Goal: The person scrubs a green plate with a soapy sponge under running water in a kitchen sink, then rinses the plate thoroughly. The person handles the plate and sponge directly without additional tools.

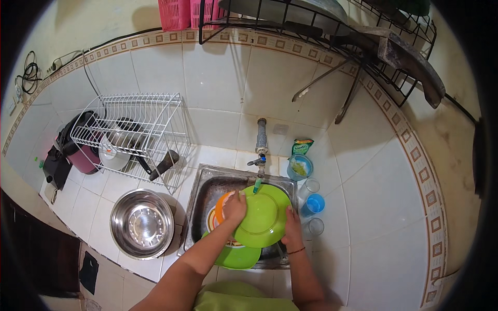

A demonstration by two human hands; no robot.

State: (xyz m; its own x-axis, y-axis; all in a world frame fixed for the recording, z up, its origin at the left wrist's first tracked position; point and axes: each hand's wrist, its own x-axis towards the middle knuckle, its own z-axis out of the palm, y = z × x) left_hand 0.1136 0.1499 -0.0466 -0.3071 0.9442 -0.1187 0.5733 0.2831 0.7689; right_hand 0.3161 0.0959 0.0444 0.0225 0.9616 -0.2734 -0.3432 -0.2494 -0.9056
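A green plate [261, 215], its underside facing up, is tilted under the tap [261, 155] over the metal sink [194, 206]. My right hand [292, 229] grips the plate's right edge. At the plate's upper left edge is my left hand [234, 208], with its fingers on or near the rim; its exact hold cannot be told. Below the hands an orange dish [220, 206], a patterned plate [211, 218] and another green plate [239, 258] lie in the sink, partly covered.
A steel bowl [142, 224] stands left of the sink, below a white wire dish rack [163, 128] with pans. Along the right rim stand a tub with a sponge [299, 168], a blue cup [313, 204] and clear glasses [313, 227]. A black wire shelf [264, 27] hangs above.
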